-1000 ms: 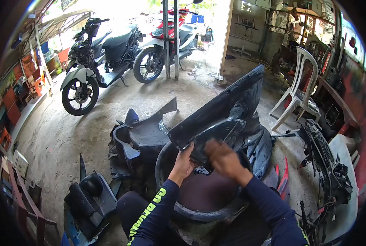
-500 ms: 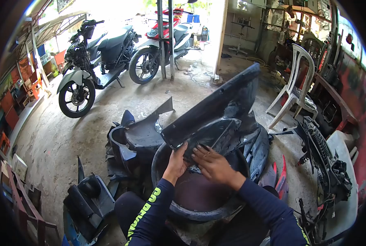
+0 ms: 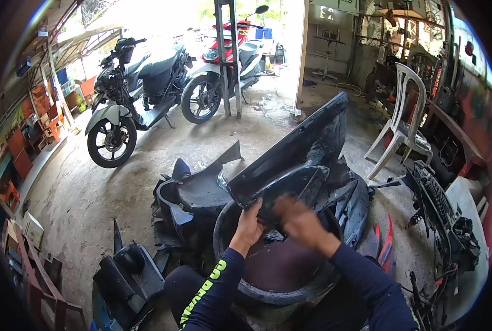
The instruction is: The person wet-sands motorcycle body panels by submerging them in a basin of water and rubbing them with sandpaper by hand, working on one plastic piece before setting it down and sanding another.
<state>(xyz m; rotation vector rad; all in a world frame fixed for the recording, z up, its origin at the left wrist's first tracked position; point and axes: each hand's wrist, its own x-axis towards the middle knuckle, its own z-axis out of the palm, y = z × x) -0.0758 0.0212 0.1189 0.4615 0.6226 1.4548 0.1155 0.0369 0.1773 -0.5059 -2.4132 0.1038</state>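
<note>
One left hand [image 3: 249,229] clamped on dark panel [image 3: 296,151] over basin [image 3: 280,297], right hand [image 3: 302,222] blurred, its grip unclear

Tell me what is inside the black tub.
Inside the tub, a dark reddish-brown surface shows, perhaps water. The panel, left hand and right hand cover its far part; what lies there, or below that surface, cannot be seen.

One head-worn view, forward and down, close above left hand [image 3: 250,229] and right hand [image 3: 302,223].
</note>
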